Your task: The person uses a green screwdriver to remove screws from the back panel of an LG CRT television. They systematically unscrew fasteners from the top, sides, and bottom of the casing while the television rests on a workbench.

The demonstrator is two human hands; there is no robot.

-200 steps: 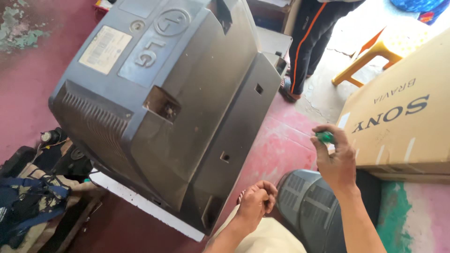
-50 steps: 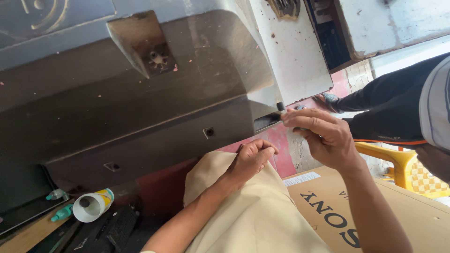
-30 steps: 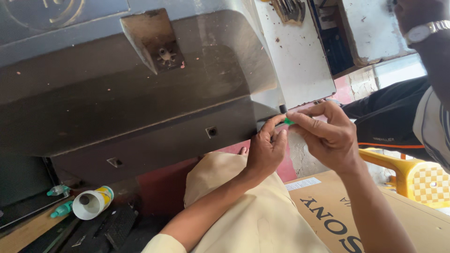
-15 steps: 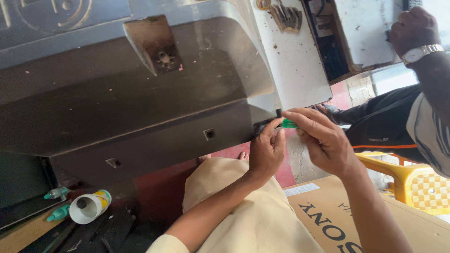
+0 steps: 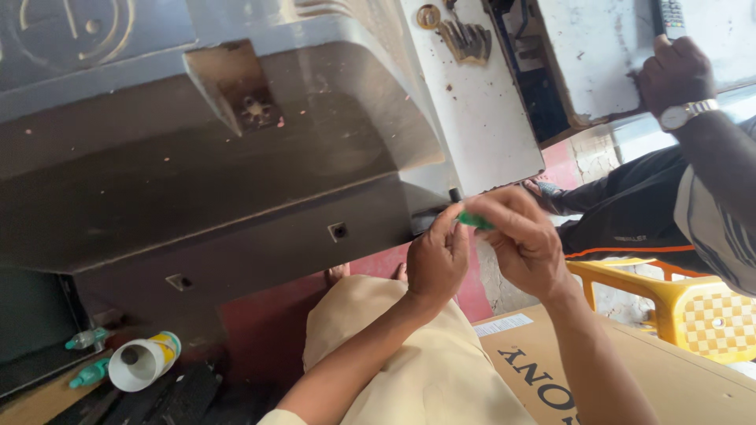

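Observation:
A large grey tube television lies face down in front of me, its dark back casing filling the upper left. My right hand grips a green-handled screwdriver, its tip pointing at the casing's lower right corner. My left hand pinches the screwdriver's shaft near that corner, fingertips against the casing edge. Two square screw recesses show along the lower rim.
Another person sits at the right on a yellow plastic stool, a watch-wearing hand resting on a white cabinet. A cardboard box lies by my right knee. A white tape roll and small green bottles lie lower left.
My hands came together at the casing's lower right corner, and the green screwdriver was brought up to it. The other person's hand came into view on the white cabinet.

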